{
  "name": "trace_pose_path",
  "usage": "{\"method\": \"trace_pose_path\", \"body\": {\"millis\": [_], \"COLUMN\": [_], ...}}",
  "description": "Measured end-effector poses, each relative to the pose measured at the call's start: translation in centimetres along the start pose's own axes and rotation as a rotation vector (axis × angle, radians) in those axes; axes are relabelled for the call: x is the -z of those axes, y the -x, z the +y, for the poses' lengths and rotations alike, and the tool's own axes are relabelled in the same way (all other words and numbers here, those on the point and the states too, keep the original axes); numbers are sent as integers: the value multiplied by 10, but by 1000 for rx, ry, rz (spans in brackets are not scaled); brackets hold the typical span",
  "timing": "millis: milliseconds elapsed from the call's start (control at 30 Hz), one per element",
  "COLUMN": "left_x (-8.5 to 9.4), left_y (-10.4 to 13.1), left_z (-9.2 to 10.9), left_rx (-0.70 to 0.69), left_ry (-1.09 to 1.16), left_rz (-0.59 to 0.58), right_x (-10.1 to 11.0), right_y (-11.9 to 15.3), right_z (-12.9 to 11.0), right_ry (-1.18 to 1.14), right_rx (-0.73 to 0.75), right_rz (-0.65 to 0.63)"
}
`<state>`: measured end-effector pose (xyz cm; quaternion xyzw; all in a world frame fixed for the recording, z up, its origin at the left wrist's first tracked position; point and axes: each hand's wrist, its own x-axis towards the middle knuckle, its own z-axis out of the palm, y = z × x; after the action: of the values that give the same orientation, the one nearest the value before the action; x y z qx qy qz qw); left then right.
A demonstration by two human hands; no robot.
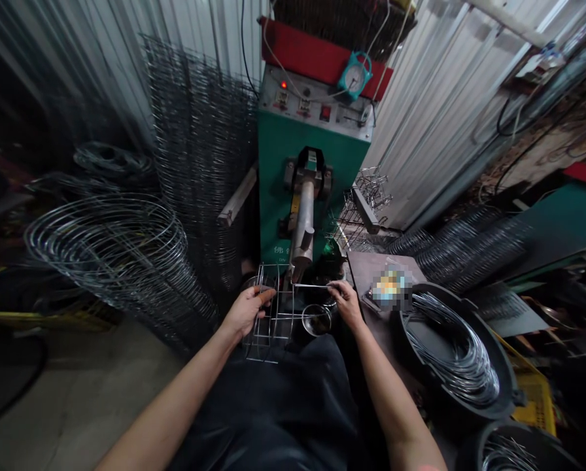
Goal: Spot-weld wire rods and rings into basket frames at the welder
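Observation:
My left hand is closed around one side of a small wire frame of crossed metal rods, held above my lap. In my right hand, a thin straight metal rod is pinched between the fingers. The rod points left, and its far end meets the frame's upper right side beneath the tip of the machine's electrode arm. Whether the rod is joined to the frame there, I cannot tell. Behind both hands stands the green welding machine, with a red light lit on its panel.
Tall stacks of wire racks and nested wire hoops rise at the left. To the right, a black tub holds curved wires beside a small table. A round metal cup sits below the rod. A teal clock hangs on the machine.

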<state>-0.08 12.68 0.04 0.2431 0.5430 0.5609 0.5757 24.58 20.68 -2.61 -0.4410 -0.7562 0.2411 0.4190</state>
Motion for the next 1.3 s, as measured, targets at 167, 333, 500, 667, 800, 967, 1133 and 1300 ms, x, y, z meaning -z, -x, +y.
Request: {"method": "trace_pose_path", "body": {"millis": [167,333,500,667,800,967,1133,1300], "left_x": [0,1,1,1,0,-6,-7,-6], "left_y": [-3,-6,-7,-3,1,3,2,1], "left_z": [2,1,1,-2,-5,-4,-2,-5], "left_rx": [18,20,-1,-30,-62,-96,-96,-91], "left_ry": [7,-7,2,12,-14,17,14,-6], "left_rz": [-1,-11,-15,34,85,154,135,121], "right_x": [-2,1,20,40,36,23,12,-4], "right_y": [-3,-2,23,58,64,54,42,19], "right_z": [4,1,0,12,12,1,-17,-32], "right_ry": [-31,-33,-41,111,287,349,275,301], "right_rx": [11,69,87,30,-22,-30,13,27], "right_rz": [19,36,167,102,-3,17,63,8]}}
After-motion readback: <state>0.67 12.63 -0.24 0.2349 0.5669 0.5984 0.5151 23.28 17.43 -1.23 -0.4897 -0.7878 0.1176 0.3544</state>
